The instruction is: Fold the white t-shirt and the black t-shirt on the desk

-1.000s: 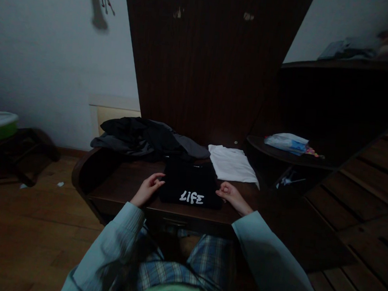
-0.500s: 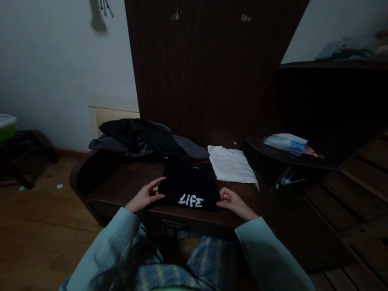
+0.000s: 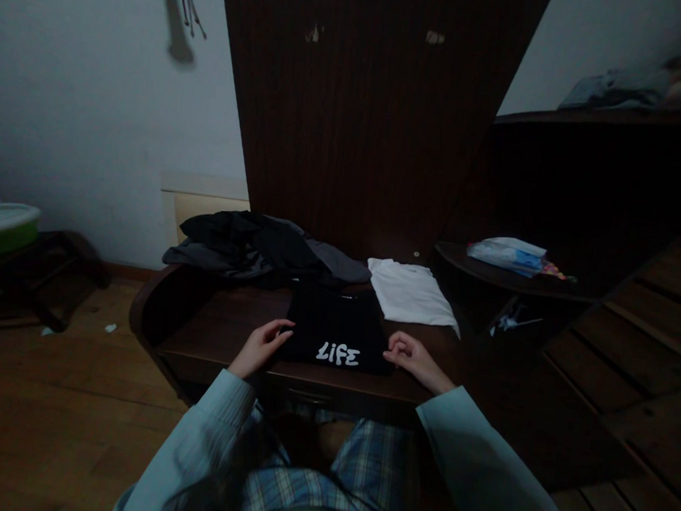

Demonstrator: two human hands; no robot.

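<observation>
A folded black T-shirt [image 3: 334,323] with white lettering, upside down from where I sit, lies flat on a dark wooden dresser top [image 3: 216,316]. At its left edge, my left hand [image 3: 262,347] is closed, thumb and fingertips pinching the cloth. Opposite it, my right hand [image 3: 415,359] has its fingers curled and grips the right edge near the front corner. A folded white garment [image 3: 413,292] rests just beyond the shirt to the right. Behind it on the left, a loose heap of black and grey clothes [image 3: 258,244] is piled against the upright panel.
The dresser has a raised curved end [image 3: 144,302] on the left. To the right, a corner shelf [image 3: 511,280] bears a plastic packet [image 3: 507,254]. A stool [image 3: 42,261] with a green basin [image 3: 5,236] stands at far left. Wooden slats [image 3: 654,354] run along the right.
The whole view has shifted slightly, moving everything a little right and down. The fingers of my left hand have drawn closer together at the shirt's edge; the shirt stays in place.
</observation>
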